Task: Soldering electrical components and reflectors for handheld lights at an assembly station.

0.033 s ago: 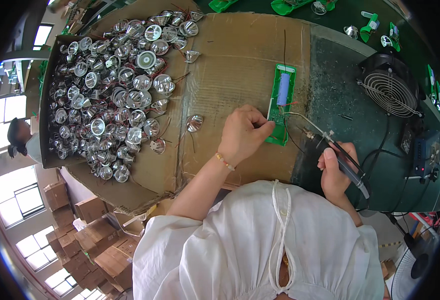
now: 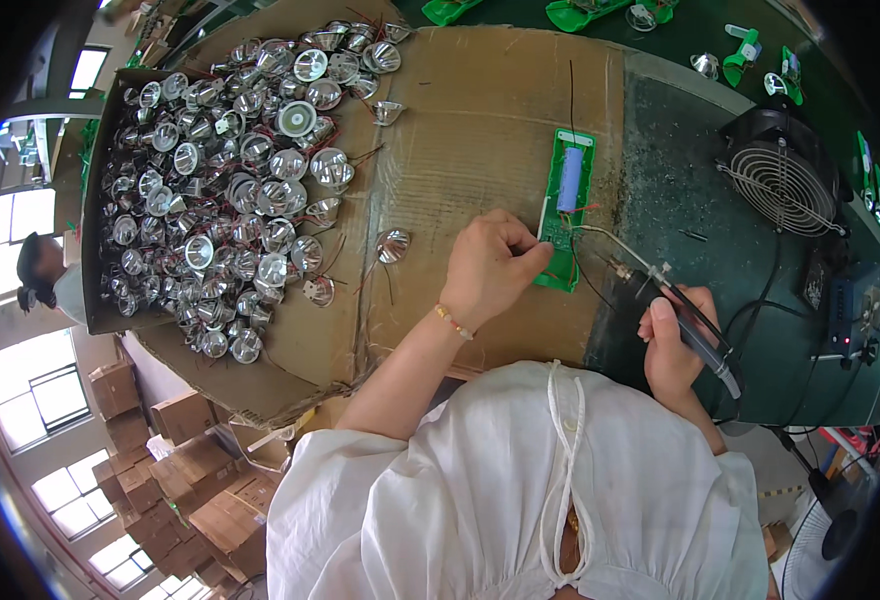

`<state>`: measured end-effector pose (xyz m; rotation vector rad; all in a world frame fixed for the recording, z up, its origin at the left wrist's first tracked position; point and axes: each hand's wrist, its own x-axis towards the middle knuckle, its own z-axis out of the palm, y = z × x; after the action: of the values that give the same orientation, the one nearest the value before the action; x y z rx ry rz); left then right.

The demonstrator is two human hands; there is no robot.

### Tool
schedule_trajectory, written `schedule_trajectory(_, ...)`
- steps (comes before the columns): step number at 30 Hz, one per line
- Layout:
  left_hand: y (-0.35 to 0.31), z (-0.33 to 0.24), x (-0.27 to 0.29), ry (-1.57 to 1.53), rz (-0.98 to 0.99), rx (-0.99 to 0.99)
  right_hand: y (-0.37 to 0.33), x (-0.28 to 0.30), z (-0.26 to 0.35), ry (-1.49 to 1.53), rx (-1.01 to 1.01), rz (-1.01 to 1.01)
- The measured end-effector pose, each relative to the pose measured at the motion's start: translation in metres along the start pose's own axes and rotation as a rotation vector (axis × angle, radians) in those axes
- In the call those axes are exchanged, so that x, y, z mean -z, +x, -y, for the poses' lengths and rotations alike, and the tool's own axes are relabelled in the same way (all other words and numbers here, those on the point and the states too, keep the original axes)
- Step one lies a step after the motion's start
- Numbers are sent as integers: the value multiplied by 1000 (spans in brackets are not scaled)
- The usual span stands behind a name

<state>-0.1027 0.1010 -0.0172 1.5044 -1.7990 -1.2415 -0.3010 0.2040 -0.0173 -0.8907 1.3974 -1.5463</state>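
Note:
A green plastic casing [image 2: 586,160] lies on the cardboard with a lilac cylindrical battery [image 2: 570,180] and a small green circuit board [image 2: 557,232] inside. My left hand [image 2: 495,265] is closed in a pinch at the casing's left edge, thumb tip by the board; whatever sits between the fingertips is hidden. My right hand [image 2: 672,345] grips a soldering iron [image 2: 702,348], its tip pointing at the casing but apart from it. From the iron a thin curved feed tube [image 2: 615,240] reaches to the board. A black wire runs up from the casing's top, and red wires show beside the battery.
At left, a cardboard box [image 2: 260,395] holds many silver reflector lamp cups [image 2: 285,163]. One loose lamp cup [image 2: 392,246] lies near my left wrist. A black fan [image 2: 782,185] and a blue control unit [image 2: 850,312] stand at right. More green casings [image 2: 742,58] lie at the far edge.

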Motion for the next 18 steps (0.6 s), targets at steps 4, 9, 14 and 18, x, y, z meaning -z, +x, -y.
schedule_trajectory(4,0,-1,1,26,4,-6,-1,-1,-3,26,8,0)
schedule_trajectory(9,-12,-6,16,-22,17,-24,-3,2,-2,23,-3,26)
schedule_trajectory(14,-26,-9,27,-202,-4,-126,-3,7,-2,27,-4,22)
schedule_trajectory(18,-17,0,9,152,-64,-392,-4,2,-2,19,10,40)
